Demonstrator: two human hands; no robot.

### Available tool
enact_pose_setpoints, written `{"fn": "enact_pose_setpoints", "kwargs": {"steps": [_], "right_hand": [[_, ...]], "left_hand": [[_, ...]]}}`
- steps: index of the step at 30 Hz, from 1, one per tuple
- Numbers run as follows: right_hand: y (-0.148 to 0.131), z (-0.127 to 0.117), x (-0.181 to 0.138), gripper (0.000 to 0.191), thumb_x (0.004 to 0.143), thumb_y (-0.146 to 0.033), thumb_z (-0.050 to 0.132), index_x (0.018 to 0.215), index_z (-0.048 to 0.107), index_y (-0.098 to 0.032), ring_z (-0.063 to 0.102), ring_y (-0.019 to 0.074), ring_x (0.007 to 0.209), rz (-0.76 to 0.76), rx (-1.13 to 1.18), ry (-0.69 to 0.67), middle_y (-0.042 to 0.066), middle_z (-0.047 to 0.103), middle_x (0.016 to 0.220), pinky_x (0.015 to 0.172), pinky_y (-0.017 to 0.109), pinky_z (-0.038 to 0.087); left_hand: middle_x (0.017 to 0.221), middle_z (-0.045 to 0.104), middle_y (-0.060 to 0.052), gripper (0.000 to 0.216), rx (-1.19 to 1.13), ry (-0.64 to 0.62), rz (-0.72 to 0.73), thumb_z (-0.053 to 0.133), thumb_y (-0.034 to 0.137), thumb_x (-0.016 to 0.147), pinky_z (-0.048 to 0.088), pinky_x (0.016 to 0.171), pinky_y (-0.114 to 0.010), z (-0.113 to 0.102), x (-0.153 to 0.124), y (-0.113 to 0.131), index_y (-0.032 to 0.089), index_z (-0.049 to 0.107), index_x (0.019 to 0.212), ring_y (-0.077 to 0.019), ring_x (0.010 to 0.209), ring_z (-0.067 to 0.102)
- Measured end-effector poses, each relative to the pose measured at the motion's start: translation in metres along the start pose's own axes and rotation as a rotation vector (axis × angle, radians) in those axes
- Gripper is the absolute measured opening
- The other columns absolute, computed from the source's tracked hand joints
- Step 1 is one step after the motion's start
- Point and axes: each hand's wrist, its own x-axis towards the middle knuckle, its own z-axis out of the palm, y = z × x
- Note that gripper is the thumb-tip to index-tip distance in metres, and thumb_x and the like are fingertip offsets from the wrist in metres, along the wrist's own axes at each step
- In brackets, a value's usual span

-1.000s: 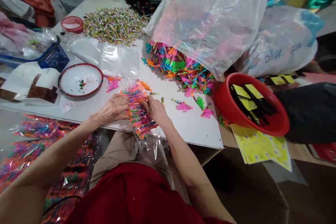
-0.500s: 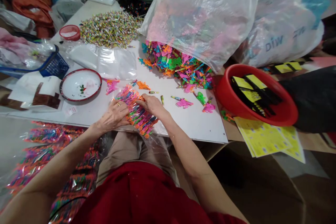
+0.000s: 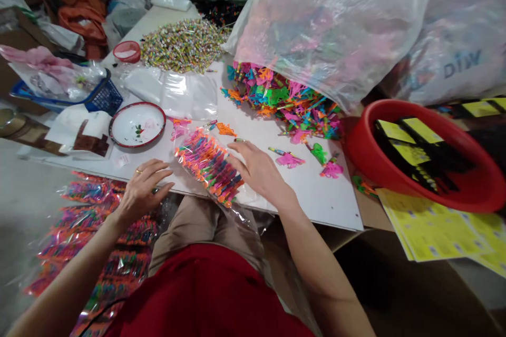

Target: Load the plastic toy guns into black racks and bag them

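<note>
A clear plastic bag packed with rows of colourful plastic toy guns (image 3: 209,163) lies at the table's front edge, its loose end hanging over my lap. My left hand (image 3: 146,187) is off the bag to its left, open, with fingers spread and nothing in it. My right hand (image 3: 261,171) hovers just right of the bag, open, its fingertips by a small candy tube (image 3: 240,140). Loose toys lie around: an orange one (image 3: 225,129) and a pink one (image 3: 181,128) beyond the bag, and another pink one (image 3: 290,159) with a tube at the right.
A large translucent sack (image 3: 328,26) spills toy guns onto the white table (image 3: 324,205). Behind lie a heap of candy tubes (image 3: 182,45) and flat clear bags (image 3: 190,95). An enamel bowl (image 3: 137,124) stands left, a red basin (image 3: 395,189) right. Filled bags (image 3: 95,237) lie lower left.
Both hands have let go of the filled bag, which stays on the table edge. My left hand has moved left, my right hand rightwards to the loose tubes. The view has shifted slightly.
</note>
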Motion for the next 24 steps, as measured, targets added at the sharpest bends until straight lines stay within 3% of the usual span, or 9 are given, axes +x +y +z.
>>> {"fn": "enact_pose_setpoints", "kwargs": {"steps": [3,7,10,15,19,24], "right_hand": [[-0.023,0.013,-0.013,0.031,0.096,-0.034,0.05,0.122,0.058,-0.017,0.057,0.0253,0.116,-0.076,-0.044,-0.069,0.012,0.062,0.124,0.1,0.041,0.046],[-0.047,0.055,-0.009,0.039,0.092,-0.035,0.057,0.123,0.056,-0.013,0.056,0.0293,0.111,-0.027,-0.199,-0.144,0.016,0.061,0.12,0.095,0.043,0.047],[-0.049,0.079,-0.004,0.034,0.094,-0.034,0.053,0.122,0.057,-0.014,0.055,0.0288,0.105,0.017,-0.263,-0.103,0.016,0.061,0.115,0.09,0.043,0.047],[-0.034,0.087,0.0,0.037,0.093,-0.028,0.052,0.129,0.055,-0.019,0.052,0.0273,0.102,-0.049,-0.167,-0.068,0.011,0.062,0.112,0.087,0.041,0.044],[-0.023,0.086,0.004,0.032,0.089,-0.021,0.056,0.121,0.061,-0.02,0.053,0.0247,0.1,-0.092,-0.029,-0.085,0.009,0.062,0.106,0.085,0.039,0.043],[-0.015,0.09,0.006,0.029,0.089,-0.017,0.054,0.116,0.065,-0.019,0.053,0.0231,0.095,-0.159,0.007,-0.077,0.008,0.06,0.099,0.079,0.036,0.042]], "left_hand": [[0.115,0.064,-0.011,0.034,0.045,0.008,-0.054,0.061,0.023,0.086,0.048,0.097,-0.045,0.005,0.004,0.003,0.023,0.058,0.12,-0.0266,0.112,0.058],[0.128,0.06,-0.013,0.042,0.036,-0.195,0.004,0.06,0.032,0.088,0.042,0.102,-0.05,0.016,0.029,0.003,0.022,0.055,0.129,-0.0302,0.121,0.052],[0.121,0.064,-0.013,0.035,-0.088,-0.266,0.069,0.058,0.031,0.09,0.044,0.101,-0.047,0.024,0.045,-0.008,0.018,0.06,0.122,-0.028,0.118,0.055],[0.105,0.07,-0.006,0.022,-0.297,-0.19,0.155,0.051,0.026,0.095,0.048,0.098,-0.038,0.039,0.052,-0.03,0.02,0.066,0.11,-0.0172,0.103,0.062],[0.101,0.072,-0.006,0.02,-0.319,-0.067,0.209,0.053,0.023,0.094,0.048,0.097,-0.036,0.05,0.048,-0.033,0.019,0.067,0.107,-0.0164,0.1,0.062],[0.106,0.07,-0.007,0.024,-0.322,-0.056,0.183,0.048,0.019,0.095,0.047,0.098,-0.036,0.053,0.042,-0.027,0.02,0.067,0.109,-0.0179,0.106,0.06]]}}
